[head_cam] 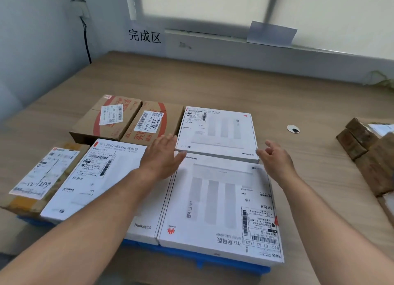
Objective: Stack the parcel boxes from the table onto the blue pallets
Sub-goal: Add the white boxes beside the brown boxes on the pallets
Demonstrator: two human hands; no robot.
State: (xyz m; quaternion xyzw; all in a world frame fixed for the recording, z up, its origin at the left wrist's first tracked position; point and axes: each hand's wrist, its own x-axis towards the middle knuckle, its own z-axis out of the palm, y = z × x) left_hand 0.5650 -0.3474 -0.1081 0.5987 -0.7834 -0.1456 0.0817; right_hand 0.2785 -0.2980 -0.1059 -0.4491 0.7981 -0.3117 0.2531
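Here, left hand (162, 156), right hand (275, 160), 6 boxes (217, 131)

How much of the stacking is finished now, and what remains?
Done: six parcels lie side by side on the blue pallet. In hand: nothing; left hand and right hand hover open over them. Left: brown boxes at the right edge, not yet on the pallet.

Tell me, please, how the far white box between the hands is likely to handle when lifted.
The far white box looks flat with crisp edges, so probably stiff and unlikely to roll or tip. Its smooth printed top may slip a little when gripped.
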